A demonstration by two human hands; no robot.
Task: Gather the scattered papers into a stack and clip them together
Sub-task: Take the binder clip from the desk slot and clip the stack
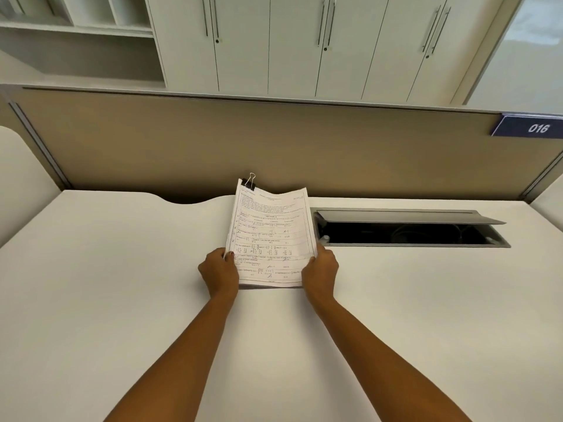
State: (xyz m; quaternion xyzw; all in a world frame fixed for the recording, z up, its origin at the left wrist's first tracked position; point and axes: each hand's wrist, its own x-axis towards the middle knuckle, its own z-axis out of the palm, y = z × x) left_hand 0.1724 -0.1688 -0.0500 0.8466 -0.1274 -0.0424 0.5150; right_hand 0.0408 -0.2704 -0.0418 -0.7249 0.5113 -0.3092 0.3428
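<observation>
The stack of papers [271, 239] is held above the white desk [122, 284], gripped at its near end from both sides. The left hand [218, 272] closes on the lower left edge, thumb lying on the top sheet and fingers curled beneath. The right hand [320, 269] closes on the lower right edge in the same way, thumb on top. Most of the stack reaches away from the hands toward the beige partition [213, 141], its far end bowed slightly so the top edge curves.

A black binder clip [249, 183] with silver wire handles bites the far left corner of the stack, one handle loop standing upright.

The sheets are thin white paper, squared together, with layered edges showing along the near side. The top page carries dense printed text and what look like mathematical expressions in ruled rows; the print is too small to read.

The desk surface is smooth and matte, with a wavy cut-out along its back edge. To the right of the papers, a grey metal cable hatch [408, 226] sits open in the desktop, its flap raised over a dark cavity. A dark blue plate [530, 126] on the partition's upper right reads "016". Pale cabinets [292, 44] with slim bar handles stand behind.
</observation>
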